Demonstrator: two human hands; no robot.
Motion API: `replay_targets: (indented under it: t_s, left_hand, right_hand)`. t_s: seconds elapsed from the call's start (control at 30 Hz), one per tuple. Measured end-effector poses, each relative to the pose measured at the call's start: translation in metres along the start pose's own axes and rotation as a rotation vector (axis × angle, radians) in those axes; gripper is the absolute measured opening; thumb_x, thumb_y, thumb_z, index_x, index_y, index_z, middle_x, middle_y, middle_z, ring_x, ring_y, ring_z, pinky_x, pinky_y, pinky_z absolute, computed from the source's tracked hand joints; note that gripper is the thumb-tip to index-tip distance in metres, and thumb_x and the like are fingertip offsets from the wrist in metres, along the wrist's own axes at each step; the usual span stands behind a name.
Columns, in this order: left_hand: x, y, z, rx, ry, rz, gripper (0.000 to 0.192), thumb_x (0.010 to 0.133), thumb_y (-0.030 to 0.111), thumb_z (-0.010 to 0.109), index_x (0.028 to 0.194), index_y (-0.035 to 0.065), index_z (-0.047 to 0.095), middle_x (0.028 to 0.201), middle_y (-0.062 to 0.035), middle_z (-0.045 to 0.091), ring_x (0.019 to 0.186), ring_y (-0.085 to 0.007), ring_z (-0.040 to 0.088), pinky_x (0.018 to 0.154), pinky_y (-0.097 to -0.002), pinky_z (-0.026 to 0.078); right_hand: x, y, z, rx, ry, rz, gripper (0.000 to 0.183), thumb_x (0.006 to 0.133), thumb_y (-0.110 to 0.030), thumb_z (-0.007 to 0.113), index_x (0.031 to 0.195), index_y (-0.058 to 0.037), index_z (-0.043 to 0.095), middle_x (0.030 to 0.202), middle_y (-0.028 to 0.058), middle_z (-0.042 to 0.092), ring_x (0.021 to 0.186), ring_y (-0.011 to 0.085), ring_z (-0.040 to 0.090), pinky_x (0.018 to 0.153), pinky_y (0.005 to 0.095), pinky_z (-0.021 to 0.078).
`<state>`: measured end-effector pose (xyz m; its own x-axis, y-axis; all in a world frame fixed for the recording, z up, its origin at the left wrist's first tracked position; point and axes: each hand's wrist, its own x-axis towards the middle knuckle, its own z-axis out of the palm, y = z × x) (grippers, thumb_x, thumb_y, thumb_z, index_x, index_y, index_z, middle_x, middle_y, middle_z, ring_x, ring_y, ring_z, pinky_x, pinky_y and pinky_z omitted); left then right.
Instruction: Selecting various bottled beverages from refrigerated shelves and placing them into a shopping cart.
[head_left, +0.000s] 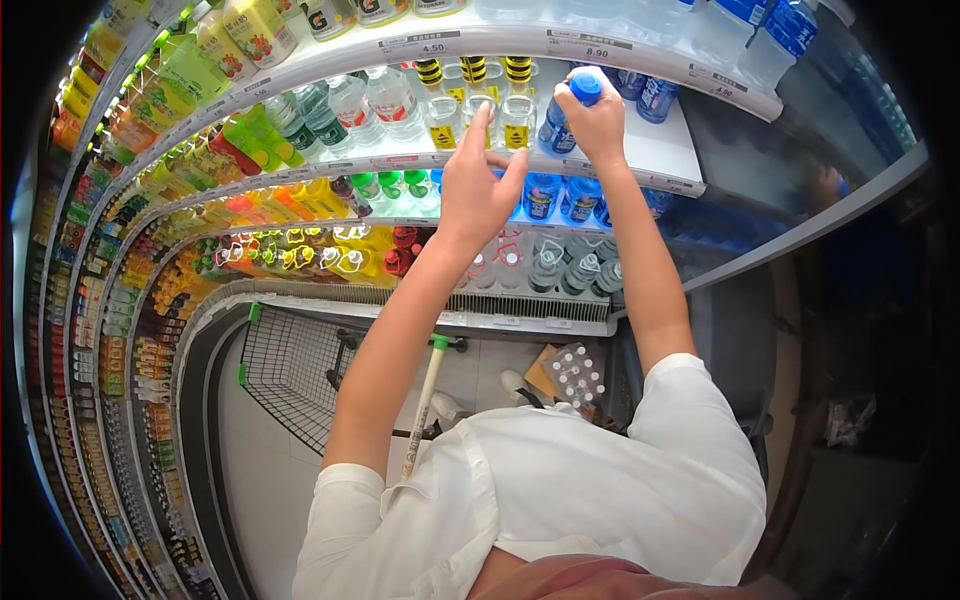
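Note:
My right hand grips a blue-capped drink bottle near its top, at the front of a refrigerated shelf. The bottle is upright and has a blue label; whether its base touches the shelf is hard to tell. To its left, my left hand is raised with thumb and fingers apart, holding nothing. Just beyond its fingertips stand clear bottles with yellow labels and black-and-yellow striped tops. More blue-labelled bottles stand behind and right of my right hand.
A wire shopping cart with green corners stands at lower left. On the floor are a shrink-wrapped pack of bottles and cardboard. A glass door's frame angles in at right. Drink-filled shelves curve away left; a price rail runs above my hands.

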<state>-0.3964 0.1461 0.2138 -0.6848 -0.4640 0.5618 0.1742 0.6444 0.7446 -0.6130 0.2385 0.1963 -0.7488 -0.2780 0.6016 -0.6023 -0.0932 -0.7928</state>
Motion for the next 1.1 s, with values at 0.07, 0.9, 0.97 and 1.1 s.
replay_targets:
  t_s: [0.07,0.9,0.97,1.1]
  left_hand:
    - [0.043,-0.001,0.026,0.019,0.005,-0.03,0.079,0.095,0.023,0.079,0.157,-0.0114,0.044,0.134,-0.0281,0.072,0.093,-0.0259,0.077,0.082,-0.0378,0.061]
    - [-0.267,-0.011,-0.181,0.369,0.242,-0.038,0.05,0.072,0.013,0.094,0.118,0.0097,0.073,0.109,-0.0051,0.076,0.097,-0.0288,0.071,0.084,-0.0403,0.058]
    - [-0.332,-0.022,-0.2,0.425,0.304,-0.222,0.048,0.074,0.014,0.094,0.117,0.0098,0.073,0.109,-0.0055,0.077,0.098,-0.029,0.07,0.085,-0.0406,0.058]
    - [-0.439,-0.014,-0.242,0.458,0.461,-0.702,0.041,0.08,0.016,0.093,0.115,0.0087,0.074,0.108,-0.0072,0.077,0.1,-0.0294,0.068,0.089,-0.0404,0.056]
  right_hand:
    - [-0.009,-0.005,-0.001,-0.022,0.156,-0.024,0.027,0.086,-0.026,0.087,0.094,-0.0058,0.071,0.081,0.0023,0.073,0.075,0.0115,0.066,0.073,0.0315,0.056]
    - [-0.183,-0.109,0.101,0.59,-0.483,-0.247,0.026,0.091,-0.013,0.066,0.11,0.0044,0.066,0.111,0.0236,0.072,0.115,0.0403,0.07,0.11,0.0554,0.0508]
    - [-0.224,-0.105,0.163,0.62,-0.716,-0.066,0.023,0.09,-0.011,0.068,0.108,0.0034,0.07,0.112,0.0203,0.073,0.111,0.0321,0.068,0.107,0.046,0.0495]
    - [-0.342,-0.133,0.269,0.359,-1.063,-0.084,0.018,0.085,-0.008,0.08,0.101,-0.0027,0.076,0.108,0.0093,0.076,0.105,0.0243,0.067,0.101,0.0378,0.0497]
